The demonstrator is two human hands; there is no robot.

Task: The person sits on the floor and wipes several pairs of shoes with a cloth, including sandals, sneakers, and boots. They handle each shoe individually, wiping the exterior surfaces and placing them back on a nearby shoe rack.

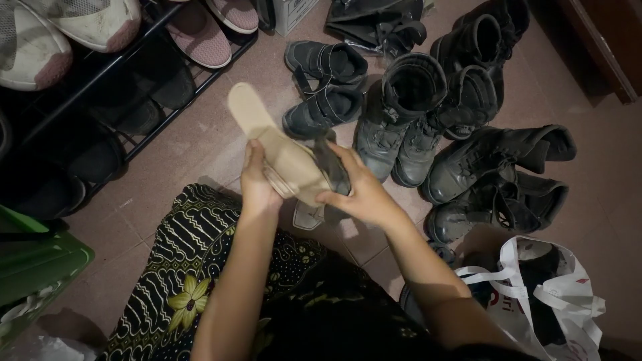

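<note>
Both hands, left (pixel 257 179) and right (pixel 358 190), close around a beige sandal (pixel 274 144), right pinching a dark cloth (pixel 332 164).

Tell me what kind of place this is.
Probably a home entryway or shoe-storage corner: a black wire shoe rack loaded with sneakers, black boots crowded on the tiled floor, and a tan sandal held in both hands.

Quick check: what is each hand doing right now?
Left hand: closed on the beige sandal.
Right hand: holding a dark cloth against the sandal.
</note>
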